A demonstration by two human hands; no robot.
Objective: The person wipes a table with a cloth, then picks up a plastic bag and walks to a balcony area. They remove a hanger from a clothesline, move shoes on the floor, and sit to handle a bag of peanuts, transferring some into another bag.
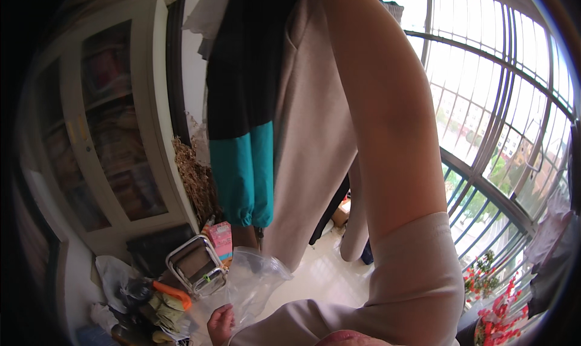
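Note:
My left hand (220, 322) is low in the view, its fingers curled around the edge of a clear plastic bag (254, 280). The bag hangs open and slack, and nothing shows inside it. My right arm stretches up past the top edge of the picture, so the right hand is out of view. Beside that arm hangs a long beige garment (308, 101). To its left hangs a black garment with teal lower ends (242, 176), gathered at the hem just above the bag. What the clothes hang from cannot be seen.
A glass-door cabinet (147, 119) stands at the left. Below it are a folding chair frame (186, 250), a pink box (220, 237) and a pile of bags (120, 284). Barred windows (481, 83) and red-flowered plants (499, 305) line the right. Pale tiled floor (324, 273) shows between.

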